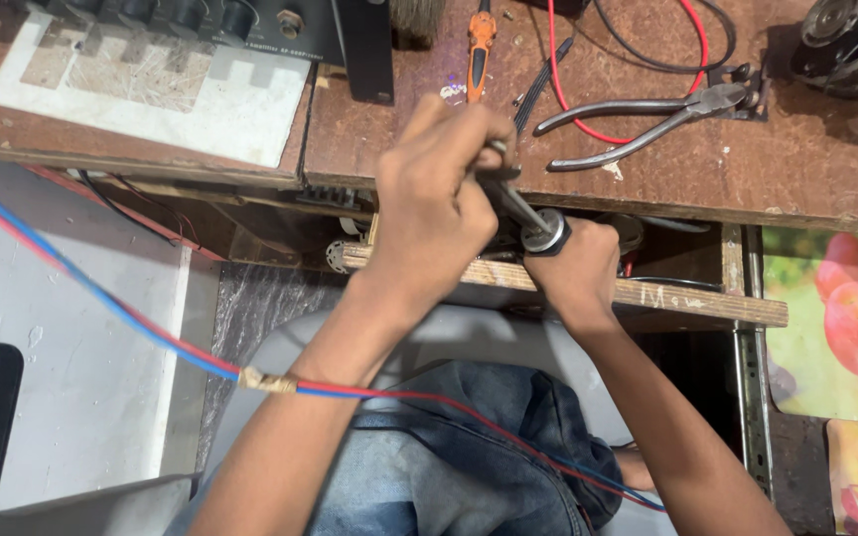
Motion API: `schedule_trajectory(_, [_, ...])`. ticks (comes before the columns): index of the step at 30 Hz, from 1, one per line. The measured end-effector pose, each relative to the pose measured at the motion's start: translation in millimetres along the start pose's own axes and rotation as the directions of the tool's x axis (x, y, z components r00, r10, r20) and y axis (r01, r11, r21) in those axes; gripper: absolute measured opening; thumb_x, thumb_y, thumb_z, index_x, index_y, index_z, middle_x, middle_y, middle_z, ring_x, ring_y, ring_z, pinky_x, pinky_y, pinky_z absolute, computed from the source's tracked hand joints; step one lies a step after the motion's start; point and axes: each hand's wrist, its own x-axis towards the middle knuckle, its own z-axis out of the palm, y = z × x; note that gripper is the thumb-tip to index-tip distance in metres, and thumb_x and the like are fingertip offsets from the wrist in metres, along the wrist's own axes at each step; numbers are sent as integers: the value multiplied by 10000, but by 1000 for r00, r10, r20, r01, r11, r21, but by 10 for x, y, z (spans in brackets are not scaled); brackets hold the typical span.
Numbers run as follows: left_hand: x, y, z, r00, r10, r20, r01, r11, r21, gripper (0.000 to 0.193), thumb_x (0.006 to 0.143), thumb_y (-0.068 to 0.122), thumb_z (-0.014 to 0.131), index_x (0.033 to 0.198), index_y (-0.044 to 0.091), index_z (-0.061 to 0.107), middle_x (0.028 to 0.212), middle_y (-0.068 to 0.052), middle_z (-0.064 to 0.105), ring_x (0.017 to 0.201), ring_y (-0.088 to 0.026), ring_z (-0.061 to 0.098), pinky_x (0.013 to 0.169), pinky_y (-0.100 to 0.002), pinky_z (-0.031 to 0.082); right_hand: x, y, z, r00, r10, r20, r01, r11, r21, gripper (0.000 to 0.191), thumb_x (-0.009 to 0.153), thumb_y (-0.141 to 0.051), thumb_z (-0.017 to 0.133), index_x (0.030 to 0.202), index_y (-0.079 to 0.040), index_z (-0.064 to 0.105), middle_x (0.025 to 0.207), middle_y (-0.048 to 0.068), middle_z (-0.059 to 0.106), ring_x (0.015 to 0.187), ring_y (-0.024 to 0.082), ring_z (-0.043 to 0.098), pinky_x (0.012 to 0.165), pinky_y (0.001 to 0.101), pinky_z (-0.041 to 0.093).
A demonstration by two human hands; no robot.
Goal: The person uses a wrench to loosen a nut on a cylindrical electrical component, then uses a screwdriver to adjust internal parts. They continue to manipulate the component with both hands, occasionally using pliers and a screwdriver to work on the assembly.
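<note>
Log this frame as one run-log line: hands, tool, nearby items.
left hand: grips metal tool shaft | right hand: holds tool's round black end | pliers, orange screwdriver: on bench, untouched

Both forearms are bare, no sleeves, no watch or rings that I can spot on the left hand (434, 203) or right hand (578, 273). Lap's in faded blue denim jeans (449, 467), a bit crumpled
</note>
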Motion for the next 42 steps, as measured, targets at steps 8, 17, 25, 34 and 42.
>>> schedule_trajectory(8, [-4, -20, 8, 998, -53, -45, 59, 987, 146, 303, 774, -180, 510, 992, 19, 580, 887, -127, 699, 877, -313, 641, 761, -409, 522, 16, -12, 6, 999, 34, 23, -34, 999, 13, 140, 757, -154, 766, 817, -28, 764, 768, 230, 691, 747, 410, 697, 703, 455, 555])
schedule_trajectory(17, [27, 115, 179, 958, -268, -105, 284, 819, 498, 250, 778, -59, 675, 985, -68, 536, 786, -263, 674, 841, -465, 653, 744, -557, 510, 62, 59, 51, 1000, -10, -16, 10, 999, 53, 165, 732, -144, 775, 840, -21, 760, 786, 231, 692, 759, 412, 694, 706, 453, 552])
schedule_trajectory(25, [-21, -67, 31, 897, -441, -44, 426, 831, 358, 217, 849, -50, 641, 1038, -78, 537, 793, -304, 664, 800, -525, 672, 701, -577, 517, 90, 157, 109, 999, -53, 1, 53, 998, 17, 142, 721, -125, 749, 822, -25, 751, 783, 221, 693, 755, 413, 688, 718, 459, 551])
schedule_trajectory(34, [-90, -142, -191, 979, -79, 189, 55, 990, 130, 507, 863, -206, 486, 1360, -108, 467, 1193, -252, 448, 1086, -395, 640, 977, -390, 600, 154, 289, 178, 996, -75, 44, 76, 997, -20, 141, 715, -154, 733, 775, -26, 733, 738, 215, 682, 705, 401, 684, 693, 460, 545])
schedule_trajectory(42, [116, -290, -423, 732, 313, 605, -631, 647, 428, 709, 861, -55, 596, 1534, -85, 378, 1099, -148, 485, 983, -280, 543, 883, -384, 504, 153, 283, 172, 991, -131, 26, 132, 991, -27, 122, 733, -146, 728, 750, -25, 722, 738, 207, 682, 702, 394, 682, 684, 451, 545])
